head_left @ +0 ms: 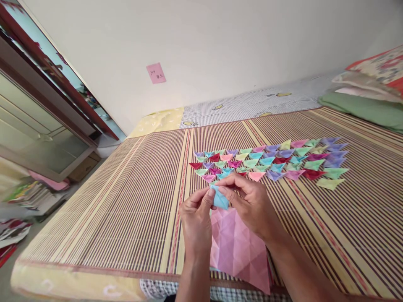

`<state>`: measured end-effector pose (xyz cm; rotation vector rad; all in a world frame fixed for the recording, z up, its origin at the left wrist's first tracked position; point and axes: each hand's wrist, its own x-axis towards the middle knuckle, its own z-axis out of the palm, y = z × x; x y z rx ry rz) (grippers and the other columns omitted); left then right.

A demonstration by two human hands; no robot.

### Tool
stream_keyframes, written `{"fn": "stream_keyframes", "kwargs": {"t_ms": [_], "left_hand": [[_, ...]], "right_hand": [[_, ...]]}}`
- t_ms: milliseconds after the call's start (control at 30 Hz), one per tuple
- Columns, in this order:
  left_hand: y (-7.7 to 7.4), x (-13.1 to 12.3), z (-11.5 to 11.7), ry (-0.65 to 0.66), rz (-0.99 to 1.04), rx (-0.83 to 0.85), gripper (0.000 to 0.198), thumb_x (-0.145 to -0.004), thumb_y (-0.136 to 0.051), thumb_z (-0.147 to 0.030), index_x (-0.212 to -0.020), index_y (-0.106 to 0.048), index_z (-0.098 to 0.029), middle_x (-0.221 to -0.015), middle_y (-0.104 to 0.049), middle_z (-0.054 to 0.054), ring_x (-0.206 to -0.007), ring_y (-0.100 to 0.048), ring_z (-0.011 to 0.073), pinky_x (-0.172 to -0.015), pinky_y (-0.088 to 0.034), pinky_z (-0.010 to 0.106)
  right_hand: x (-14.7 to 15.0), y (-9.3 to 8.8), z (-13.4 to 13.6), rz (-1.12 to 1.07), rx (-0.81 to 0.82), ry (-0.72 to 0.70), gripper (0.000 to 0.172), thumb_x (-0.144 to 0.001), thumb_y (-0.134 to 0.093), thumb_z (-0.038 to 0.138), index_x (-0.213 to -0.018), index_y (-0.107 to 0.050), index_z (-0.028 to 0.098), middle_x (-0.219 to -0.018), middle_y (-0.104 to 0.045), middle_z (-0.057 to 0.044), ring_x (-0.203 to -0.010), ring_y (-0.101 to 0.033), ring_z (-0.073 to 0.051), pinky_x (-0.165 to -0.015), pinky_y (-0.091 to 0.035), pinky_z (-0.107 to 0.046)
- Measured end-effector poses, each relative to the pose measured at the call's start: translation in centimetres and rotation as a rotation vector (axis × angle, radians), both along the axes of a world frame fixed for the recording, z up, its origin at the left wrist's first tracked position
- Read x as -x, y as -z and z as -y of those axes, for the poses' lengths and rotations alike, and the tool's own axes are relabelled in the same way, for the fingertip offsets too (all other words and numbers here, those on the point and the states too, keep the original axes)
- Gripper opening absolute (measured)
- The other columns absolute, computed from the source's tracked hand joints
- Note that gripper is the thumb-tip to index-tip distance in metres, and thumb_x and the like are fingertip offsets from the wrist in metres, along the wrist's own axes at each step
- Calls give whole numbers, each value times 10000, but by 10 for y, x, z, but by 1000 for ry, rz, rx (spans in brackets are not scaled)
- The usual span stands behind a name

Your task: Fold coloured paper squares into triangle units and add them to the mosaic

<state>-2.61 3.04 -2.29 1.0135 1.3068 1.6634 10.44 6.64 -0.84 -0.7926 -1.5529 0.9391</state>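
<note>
A small light-blue folded paper (221,199) is pinched between both hands, above the near part of a striped mat. My left hand (197,214) grips its left side between thumb and fingers. From the other side my right hand (247,199) holds its upper right edge, thumb and forefinger closed on it. Below the hands lies a creased pink paper sheet (237,247), partly covered by them. Beyond them, rows of small folded paper boats (277,160) in many colours stretch to the right; a few are hidden behind my right hand.
The striped mat (126,201) covers a bed against a white wall bearing a pink note (156,73). Folded bedding (362,107) is piled at the back right. Left of the bed are a glazed door (37,130) and a stack of papers (31,193).
</note>
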Motion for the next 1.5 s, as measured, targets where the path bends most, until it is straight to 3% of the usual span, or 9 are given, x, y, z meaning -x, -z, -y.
{"fn": "stream_keyframes", "kwargs": {"t_ms": [233, 533, 700, 833, 967, 1200, 1333, 1500], "left_hand": [[2, -1, 1, 8, 34, -17, 141, -849, -826, -368, -931, -873, -263, -669, -660, -2, -658, -543, 125, -610, -472, 227], [-1, -3, -1, -13, 110, -27, 114, -784, -855, -322, -835, -862, -220, -645, -655, 4, -625, -516, 119, -576, -456, 224], [-3, -3, -2, -1, 117, -18, 138, -769, -866, -331, -820, -854, -204, -700, -714, 29, -643, -564, 127, -597, -478, 233], [-1, -4, -2, -21, 216, -67, 155, -756, -883, -345, -789, -824, -206, -719, -733, 25, -662, -621, 137, -635, -522, 246], [1, -3, -3, -84, 243, -69, 182, -752, -888, -352, -798, -801, -198, -735, -731, 13, -680, -640, 130, -660, -529, 237], [-2, 1, -1, 77, 176, 25, 213, -741, -893, -331, -749, -751, -173, -671, -695, 8, -627, -617, 128, -648, -523, 253], [-1, -2, 0, -17, 181, -17, 197, -751, -887, -321, -734, -748, -182, -672, -682, -5, -643, -602, 122, -652, -500, 240], [0, -4, -2, -83, 275, -35, 228, -755, -886, -338, -705, -724, -187, -653, -626, -27, -638, -549, 100, -657, -468, 217]], "right_hand": [[4, 3, 2, -40, 2, 46, 95, -959, -664, 205, -921, -751, 218, -854, -731, -10, -793, -681, -176, -734, -519, -323], [2, 3, 2, -49, -87, 10, 165, -963, -659, 135, -947, -775, 251, -903, -702, -11, -896, -678, -181, -803, -520, -333], [2, 3, 1, -23, -99, -9, 175, -966, -639, 146, -923, -772, 251, -889, -703, -15, -868, -673, -185, -786, -525, -338], [6, 3, 1, -19, -2, 23, 61, -943, -682, 229, -929, -741, 223, -845, -720, -15, -779, -665, -177, -712, -524, -312], [6, 3, 1, 23, 72, -17, 165, -956, -657, 290, -821, -701, 207, -711, -663, 8, -655, -601, -154, -614, -477, -280], [-4, -3, -1, 139, -31, 22, 261, -1019, -531, 266, -819, -686, 202, -730, -667, -2, -679, -615, -154, -635, -459, -277], [-4, -3, -1, 58, 95, -64, 173, -970, -632, 334, -861, -679, 208, -735, -664, 2, -689, -627, -163, -617, -483, -267], [-1, 8, -3, 73, 138, -153, 294, -980, -638, 382, -747, -589, 210, -665, -529, 30, -613, -501, -139, -568, -432, -264]]}}
